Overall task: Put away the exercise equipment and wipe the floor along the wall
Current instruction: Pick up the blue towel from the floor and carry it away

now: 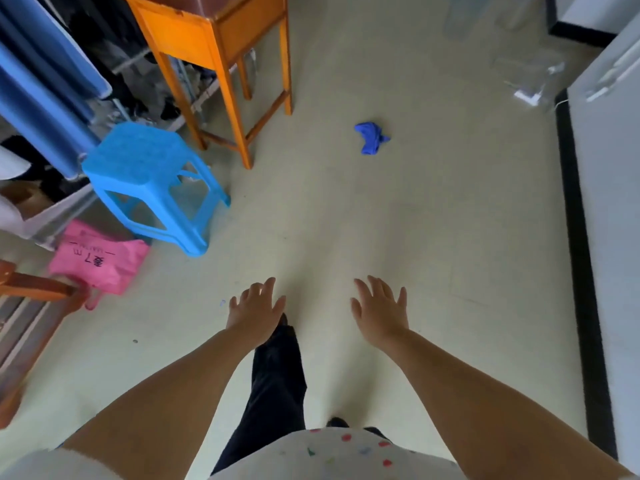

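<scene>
Cloth (371, 137): crumpled blue rag lying on the floor (398, 237), just right of the orange table's (214, 39) front leg and well short of the wall (609, 202) with its black baseboard.
Handling: looks soft, light and limp (it will likely sag once lifted); bunching the raised middle in one hand should do, with no fragile part to avoid.
Left hand (255, 311): fingers spread and relaxed, holding nothing, well nearer the camera than the table.
Right hand (379, 306): likewise spread and empty, nearer the cloth side.
Exercise equipment: none that I can make out for certain.
Containers: pink bag (98, 259) lies flat on the floor left of the table, past the blue stool (152, 181); contents hidden. A pale bin (52, 211) farther left holds something brown, too blurred to name.
Step in hand: probably walking to the cloth to begin wiping.
</scene>
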Motion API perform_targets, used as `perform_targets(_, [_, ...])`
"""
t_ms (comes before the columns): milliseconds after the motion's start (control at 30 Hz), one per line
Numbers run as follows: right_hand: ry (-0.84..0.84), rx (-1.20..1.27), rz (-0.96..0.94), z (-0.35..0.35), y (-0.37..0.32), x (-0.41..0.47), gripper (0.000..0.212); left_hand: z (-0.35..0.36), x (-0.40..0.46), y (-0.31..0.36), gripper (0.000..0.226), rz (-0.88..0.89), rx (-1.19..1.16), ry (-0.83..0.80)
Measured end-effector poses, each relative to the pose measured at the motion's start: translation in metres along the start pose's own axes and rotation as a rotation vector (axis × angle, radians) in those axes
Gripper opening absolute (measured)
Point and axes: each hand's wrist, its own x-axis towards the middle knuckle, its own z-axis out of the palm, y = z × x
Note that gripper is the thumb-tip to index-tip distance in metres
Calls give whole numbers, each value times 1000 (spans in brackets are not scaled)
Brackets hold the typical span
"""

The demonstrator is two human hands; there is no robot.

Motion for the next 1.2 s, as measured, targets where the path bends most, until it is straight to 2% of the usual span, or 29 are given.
perform_targets(200, [-5,35,115,-58,-48,116,50,-84,124,-23,55,95,51,22])
perform_targets(333, [1,88,113,-100,-74,177,50,-139,196,-28,55,118,113,13])
perform_targets(467, [-10,96,123,-127,-76,230,50,-165,257,-13,55,163,131,-12])
perform_targets(700, [-45,121,200,-168,-23,337,50,-204,377,43,54,207,127,-71])
perform_targets(1000, [-62,60,309,-280,92,493,49,-281,539,177,50,343,87,-24])
perform_targets(1067, [-96,91,343,-297,98,522,49,-291,557,196,50,365,77,-49])
perform_targets(1200, [-102,114,276,-320,96,587,49,-313,620,210,51,357,124,-107])
